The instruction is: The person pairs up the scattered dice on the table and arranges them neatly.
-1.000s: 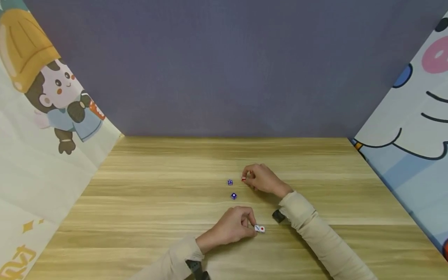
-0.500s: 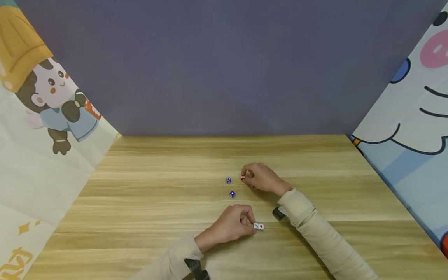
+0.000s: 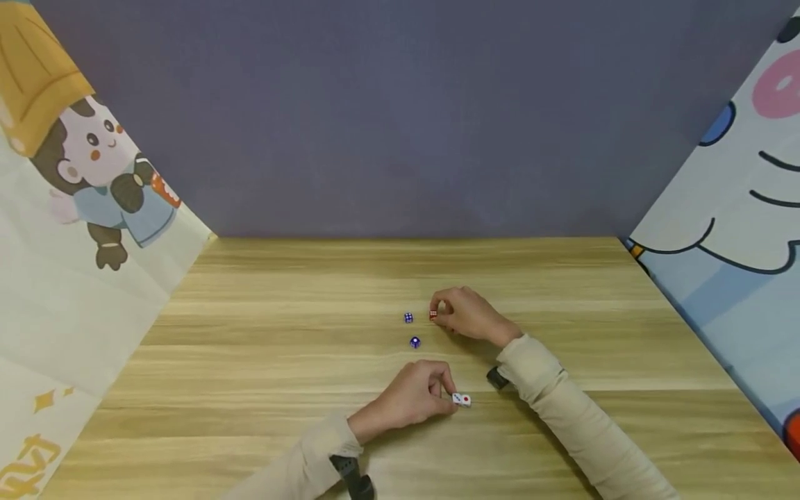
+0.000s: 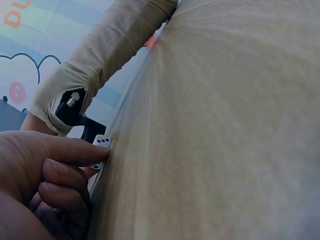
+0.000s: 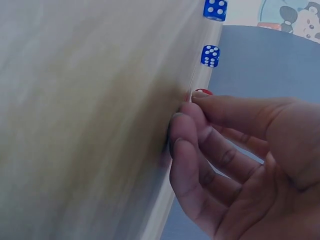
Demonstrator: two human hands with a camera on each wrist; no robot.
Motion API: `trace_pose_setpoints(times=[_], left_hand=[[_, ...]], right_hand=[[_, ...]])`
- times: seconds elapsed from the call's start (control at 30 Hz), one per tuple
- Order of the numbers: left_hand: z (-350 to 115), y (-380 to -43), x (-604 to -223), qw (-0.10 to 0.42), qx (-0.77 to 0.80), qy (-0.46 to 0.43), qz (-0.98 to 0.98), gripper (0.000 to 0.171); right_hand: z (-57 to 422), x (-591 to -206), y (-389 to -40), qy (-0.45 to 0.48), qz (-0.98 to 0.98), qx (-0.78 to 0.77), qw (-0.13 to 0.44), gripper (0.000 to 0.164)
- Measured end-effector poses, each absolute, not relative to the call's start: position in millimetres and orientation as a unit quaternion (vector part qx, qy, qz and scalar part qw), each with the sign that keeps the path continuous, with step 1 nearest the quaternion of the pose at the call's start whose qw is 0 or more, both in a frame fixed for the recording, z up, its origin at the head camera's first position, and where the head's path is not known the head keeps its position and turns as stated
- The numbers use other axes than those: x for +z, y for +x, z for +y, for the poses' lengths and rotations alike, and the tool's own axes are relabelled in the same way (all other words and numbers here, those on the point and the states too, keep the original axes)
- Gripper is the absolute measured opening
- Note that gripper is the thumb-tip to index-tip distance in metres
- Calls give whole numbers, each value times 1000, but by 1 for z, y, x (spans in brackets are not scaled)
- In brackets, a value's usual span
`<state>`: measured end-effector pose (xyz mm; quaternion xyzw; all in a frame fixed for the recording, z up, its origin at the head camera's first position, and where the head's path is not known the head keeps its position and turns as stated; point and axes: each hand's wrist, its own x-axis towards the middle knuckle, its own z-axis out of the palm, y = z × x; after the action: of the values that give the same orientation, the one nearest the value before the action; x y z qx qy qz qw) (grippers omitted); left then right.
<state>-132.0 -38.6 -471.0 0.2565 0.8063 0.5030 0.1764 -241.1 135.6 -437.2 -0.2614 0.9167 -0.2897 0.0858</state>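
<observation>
My right hand (image 3: 469, 314) pinches a red die (image 3: 433, 315) between thumb and fingertips, down at the wooden table. In the right wrist view most of that red die (image 5: 204, 92) is hidden behind the fingers. Nearer the front, my left hand (image 3: 409, 396) has thumb and index finger on a white die (image 3: 457, 398) with dark pips. A second white die (image 3: 466, 401), a red pip on its top, sits right against it on the right. Just left of the right hand lies a blue die (image 3: 408, 318), and another blue die (image 3: 415, 342) is a little nearer.
The wooden table (image 3: 281, 333) runs back to a dark grey-blue panel (image 3: 400, 125). Cartoon-printed sheets border it on the left (image 3: 106, 305) and right (image 3: 719, 229). My right forearm (image 3: 569, 403) crosses the table's right side, beside the white dice.
The head view has shifted slightly, moving the whole scene a little up in the picture. Both hands keep their grips, and the dice hold their places on the table.
</observation>
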Motion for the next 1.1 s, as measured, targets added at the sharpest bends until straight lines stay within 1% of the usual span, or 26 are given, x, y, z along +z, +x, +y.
trace_pose_setpoints(times=[0.17,0.37,0.53,0.7,0.83,0.97,1.1], left_hand=[[-38,-133,-471,180,501,258,806,19],[-36,-133,-470,180,503,254,806,19],[-36,-132,-471,182,507,249,805,19],[-40,-132,-472,180,505,249,806,19],[-42,-132,-471,173,502,250,810,19],[-42,-132,-470,168,503,252,809,19],[-39,-131,-469,171,508,254,805,19]], right_hand=[[138,-432,-233,-260,917,-291,86,10],[147,-424,-217,-263,925,-267,53,8],[159,-417,-196,-266,931,-249,35,11],[165,-413,-175,-268,932,-240,32,9],[169,-417,-167,-273,931,-241,29,10],[172,-423,-162,-284,927,-238,52,12],[176,-426,-159,-285,919,-253,102,13]])
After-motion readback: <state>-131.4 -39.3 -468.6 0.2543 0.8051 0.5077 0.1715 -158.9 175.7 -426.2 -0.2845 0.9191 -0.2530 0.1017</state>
